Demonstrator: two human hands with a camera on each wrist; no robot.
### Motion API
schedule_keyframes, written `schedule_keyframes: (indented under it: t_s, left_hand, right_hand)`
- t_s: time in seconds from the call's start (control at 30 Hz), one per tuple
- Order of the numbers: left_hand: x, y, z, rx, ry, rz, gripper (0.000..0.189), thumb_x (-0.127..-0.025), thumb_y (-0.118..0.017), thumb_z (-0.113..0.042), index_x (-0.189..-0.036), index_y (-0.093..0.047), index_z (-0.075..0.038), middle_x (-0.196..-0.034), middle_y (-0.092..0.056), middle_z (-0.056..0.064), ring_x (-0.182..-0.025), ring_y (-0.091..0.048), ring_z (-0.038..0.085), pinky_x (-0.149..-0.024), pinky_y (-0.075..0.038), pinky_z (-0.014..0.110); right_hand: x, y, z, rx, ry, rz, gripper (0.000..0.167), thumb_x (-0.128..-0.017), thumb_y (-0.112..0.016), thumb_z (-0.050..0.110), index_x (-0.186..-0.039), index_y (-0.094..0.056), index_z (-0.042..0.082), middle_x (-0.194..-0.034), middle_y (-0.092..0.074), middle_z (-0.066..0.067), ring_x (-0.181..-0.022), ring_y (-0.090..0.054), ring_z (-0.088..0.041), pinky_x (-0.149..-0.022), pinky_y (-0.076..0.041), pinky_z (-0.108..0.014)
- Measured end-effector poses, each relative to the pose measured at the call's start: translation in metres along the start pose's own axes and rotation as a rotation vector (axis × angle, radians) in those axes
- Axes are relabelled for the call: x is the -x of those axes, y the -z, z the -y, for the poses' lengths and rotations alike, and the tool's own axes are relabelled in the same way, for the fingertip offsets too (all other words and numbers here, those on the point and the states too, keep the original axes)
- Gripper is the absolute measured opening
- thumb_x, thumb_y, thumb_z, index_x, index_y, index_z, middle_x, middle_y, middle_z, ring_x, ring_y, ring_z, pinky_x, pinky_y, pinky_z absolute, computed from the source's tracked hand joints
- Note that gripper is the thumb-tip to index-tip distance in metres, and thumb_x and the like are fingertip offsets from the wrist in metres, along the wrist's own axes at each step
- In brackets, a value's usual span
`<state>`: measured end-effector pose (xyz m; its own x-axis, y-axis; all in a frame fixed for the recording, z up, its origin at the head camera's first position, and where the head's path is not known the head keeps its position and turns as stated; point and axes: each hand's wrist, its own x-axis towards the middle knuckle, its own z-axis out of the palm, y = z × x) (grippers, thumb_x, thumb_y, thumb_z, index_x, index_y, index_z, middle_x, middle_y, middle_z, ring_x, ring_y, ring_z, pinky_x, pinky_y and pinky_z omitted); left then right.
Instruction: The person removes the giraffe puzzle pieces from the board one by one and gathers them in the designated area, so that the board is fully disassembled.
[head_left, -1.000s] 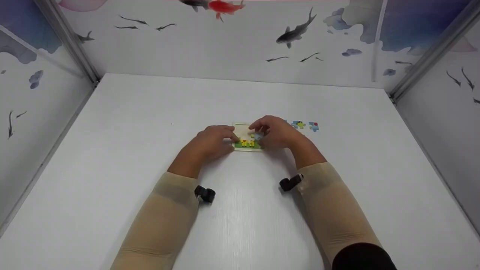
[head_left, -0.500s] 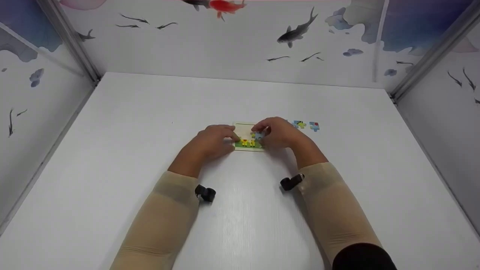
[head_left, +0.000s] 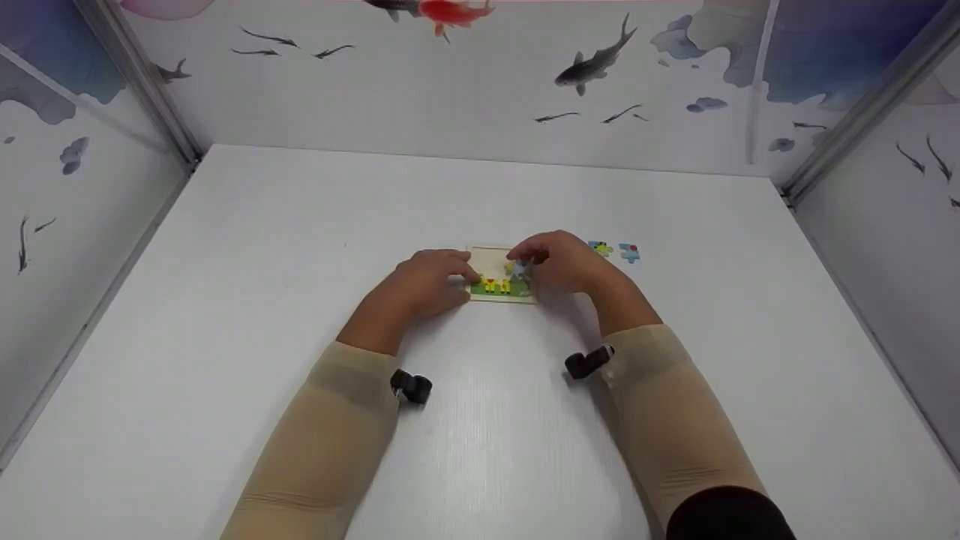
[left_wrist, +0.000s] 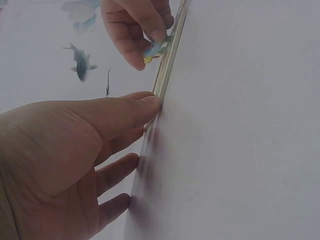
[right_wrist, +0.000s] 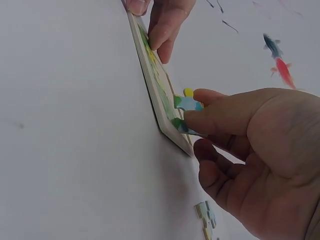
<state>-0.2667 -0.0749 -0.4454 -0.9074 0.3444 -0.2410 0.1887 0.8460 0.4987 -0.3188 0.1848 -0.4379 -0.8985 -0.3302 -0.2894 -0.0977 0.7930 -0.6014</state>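
Note:
A shallow wooden puzzle tray lies on the white table, with a row of green and yellow pieces fitted along its near side. My left hand grips the tray's left end, thumb on the near edge and fingertips over the left rim. Between thumb and fingers, my right hand pinches a light blue jigsaw piece with a yellow tab and a green corner. That piece is tilted above the tray's right part, as the right wrist view shows. The right fingers hide some of it in the head view.
Loose jigsaw pieces lie right of the tray: a blue and yellow one and a blue one with a red spot. Fish-printed panels wall the table at the back and sides.
My right hand has drawn slightly to the right and tipped the blue piece up from the tray. More of the tray's lower right corner shows now. My left hand has stayed in place.

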Motion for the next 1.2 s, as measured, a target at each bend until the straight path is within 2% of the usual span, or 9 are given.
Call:
schedule_keyframes:
  t_s: [0.1,0.27,0.43,0.63,0.8,0.9,1.03,1.2]
  left_hand:
    - [0.0,0.0,0.0,-0.002,0.002,0.002,0.037,-0.105,-0.065,-0.027,-0.141,-0.072,-0.033,-0.172,-0.042,-0.011,-0.166,-0.029,0.024,-0.135,-0.025,0.055]
    - [0.0,0.0,0.0,-0.004,0.0,-0.002,0.037,-0.105,-0.065,-0.027,-0.141,-0.071,-0.033,-0.172,-0.041,-0.011,-0.166,-0.028,0.023,-0.135,-0.025,0.054]
    - [0.002,0.0,-0.002,0.003,0.006,-0.002,0.038,-0.105,-0.065,-0.026,-0.142,-0.071,-0.032,-0.173,-0.041,-0.011,-0.166,-0.027,0.023,-0.136,-0.023,0.052]
    - [0.002,-0.001,-0.004,0.014,0.031,-0.009,0.039,-0.104,-0.065,-0.026,-0.142,-0.071,-0.032,-0.172,-0.042,-0.012,-0.166,-0.027,0.023,-0.136,-0.022,0.053]
    - [0.001,-0.001,-0.002,0.002,0.01,-0.01,0.039,-0.104,-0.064,-0.026,-0.142,-0.071,-0.031,-0.172,-0.042,-0.01,-0.166,-0.028,0.025,-0.136,-0.022,0.055]
    - [0.001,-0.001,0.002,-0.011,-0.038,-0.011,0.039,-0.104,-0.064,-0.025,-0.143,-0.071,-0.029,-0.172,-0.042,-0.007,-0.165,-0.03,0.026,-0.135,-0.026,0.054]
    - [0.002,-0.001,0.005,-0.011,-0.075,-0.014,0.039,-0.105,-0.063,-0.025,-0.142,-0.071,-0.028,-0.172,-0.043,-0.006,-0.164,-0.031,0.026,-0.134,-0.029,0.052]
    - [0.002,0.0,0.006,-0.011,-0.078,-0.014,0.039,-0.105,-0.063,-0.025,-0.143,-0.071,-0.028,-0.172,-0.043,-0.006,-0.165,-0.031,0.026,-0.134,-0.027,0.053]
  right_hand:
    - [0.002,0.004,-0.002,-0.034,-0.008,-0.018,0.036,-0.104,-0.061,0.011,-0.129,-0.077,0.032,-0.133,-0.07,0.001,-0.124,-0.06,-0.025,-0.111,-0.055,-0.046]
    - [0.01,0.021,-0.01,-0.139,-0.009,-0.057,0.034,-0.103,-0.069,0.016,-0.135,-0.073,0.028,-0.128,-0.068,-0.001,-0.118,-0.063,-0.025,-0.097,-0.06,-0.04]
    - [0.021,0.044,-0.029,-0.224,-0.052,-0.143,0.04,-0.099,-0.076,0.015,-0.139,-0.069,0.022,-0.127,-0.066,-0.003,-0.12,-0.067,-0.022,-0.104,-0.059,-0.042]
    - [0.041,0.067,-0.065,-0.285,-0.087,-0.217,0.039,-0.1,-0.075,0.013,-0.139,-0.067,0.017,-0.124,-0.067,-0.006,-0.116,-0.069,-0.022,-0.107,-0.058,-0.042]
    - [0.057,0.08,-0.095,-0.292,-0.112,-0.228,0.041,-0.101,-0.075,0.018,-0.141,-0.066,0.016,-0.126,-0.068,-0.006,-0.116,-0.068,-0.021,-0.1,-0.061,-0.031]
    - [0.062,0.084,-0.108,-0.302,-0.148,-0.221,0.043,-0.101,-0.075,0.019,-0.142,-0.065,0.017,-0.129,-0.068,-0.006,-0.118,-0.067,-0.021,-0.097,-0.062,-0.028]
    - [0.063,0.087,-0.12,-0.309,-0.201,-0.216,0.044,-0.102,-0.075,0.018,-0.144,-0.063,0.02,-0.132,-0.069,-0.005,-0.122,-0.066,-0.021,-0.096,-0.062,-0.027]
    - [0.062,0.086,-0.129,-0.31,-0.232,-0.204,0.043,-0.102,-0.074,0.018,-0.144,-0.064,0.021,-0.133,-0.069,-0.005,-0.122,-0.065,-0.022,-0.091,-0.062,-0.022]
